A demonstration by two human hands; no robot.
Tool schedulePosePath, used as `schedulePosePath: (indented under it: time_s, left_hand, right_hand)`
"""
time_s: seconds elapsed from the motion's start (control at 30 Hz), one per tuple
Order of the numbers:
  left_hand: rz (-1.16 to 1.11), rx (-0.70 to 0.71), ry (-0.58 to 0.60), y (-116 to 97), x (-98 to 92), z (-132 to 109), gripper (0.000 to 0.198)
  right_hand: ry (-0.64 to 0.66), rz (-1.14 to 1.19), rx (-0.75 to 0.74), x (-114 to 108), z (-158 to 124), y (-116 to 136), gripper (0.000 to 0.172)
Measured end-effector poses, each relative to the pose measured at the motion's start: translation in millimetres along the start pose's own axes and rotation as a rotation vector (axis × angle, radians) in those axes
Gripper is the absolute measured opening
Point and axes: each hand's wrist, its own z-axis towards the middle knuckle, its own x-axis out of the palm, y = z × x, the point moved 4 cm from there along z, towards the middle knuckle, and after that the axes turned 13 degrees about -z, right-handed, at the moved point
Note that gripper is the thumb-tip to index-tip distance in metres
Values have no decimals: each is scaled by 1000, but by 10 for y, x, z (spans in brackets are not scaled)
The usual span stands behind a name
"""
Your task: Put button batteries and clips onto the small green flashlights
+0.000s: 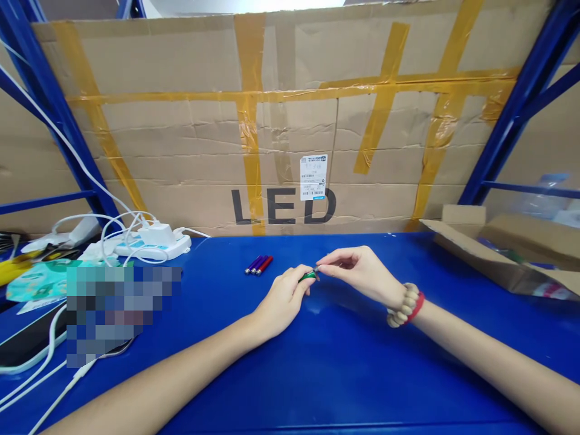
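My left hand (284,297) is closed around a small green lighter (308,276), held just above the blue table (344,362). My right hand (357,270) pinches the metal end of that same lighter with thumb and fingertips. A beaded bracelet and a red band (405,305) sit on my right wrist. Three more lighters (258,264), two purple and one red, lie side by side on the table a little behind and left of my left hand.
A taped cardboard sheet marked LED (290,151) stands along the back. A white power strip with a charger and cables (154,241) lies at the left, near packets and a blurred patch. An open cardboard box (502,257) sits at the right. Blue shelf posts (516,109) flank the table.
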Motion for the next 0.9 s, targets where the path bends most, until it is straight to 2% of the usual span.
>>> schedulePosePath:
  time_s: [0.2,0.33,0.5,0.63,0.77,0.9]
  left_hand:
    - [22,70,10,-16,22,-30,20]
    - [50,164,66,-36,59,-56,23]
    - [115,197,99,-20,71,-88,25]
    - [177,194,129,10,84,-103,26]
    - [172,207,43,13,62,-105,26]
    - [197,228,-44,7,41,-111,27]
  right_hand:
    - [197,-18,59,2,15,-83,28]
    - [311,-8,79,7,18,-163,24]
    - [307,-17,72,30,-14,-164,19]
    - [289,19,139,79,-41,-159,21]
    - [252,127,230,145,-67,-153,26]
    - [267,296,411,236,-125,-187,33]
